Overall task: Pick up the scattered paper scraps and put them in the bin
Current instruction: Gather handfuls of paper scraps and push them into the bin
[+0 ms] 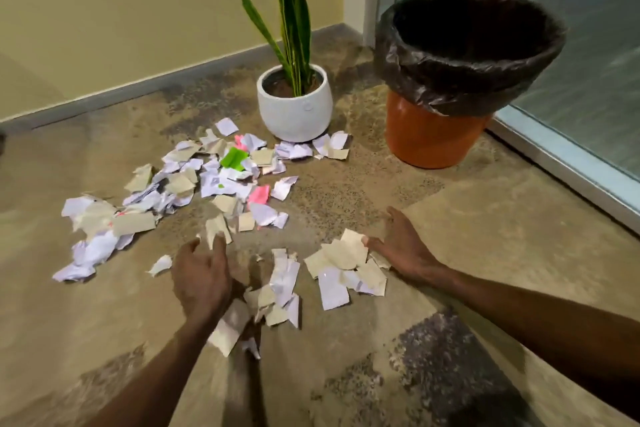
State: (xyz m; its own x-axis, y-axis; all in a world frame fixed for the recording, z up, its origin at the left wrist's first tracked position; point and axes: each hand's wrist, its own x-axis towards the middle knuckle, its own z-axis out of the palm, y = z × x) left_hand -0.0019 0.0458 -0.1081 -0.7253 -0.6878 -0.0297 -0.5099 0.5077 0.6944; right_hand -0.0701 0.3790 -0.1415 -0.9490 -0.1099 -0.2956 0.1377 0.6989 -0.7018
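While my left hand (202,276) and right hand (403,248) lie low over the floor (485,236) with fingers spread and nothing clamped, the near paper scraps (346,267) sit between them. Most scraps (207,180) lie farther off, reaching the white plant pot (294,107). The lined orange bin (460,73) stands well apart, ahead to my right. Scooping loose, light pieces, I judge some could slip out on the way. That pot crowds the far scraps.
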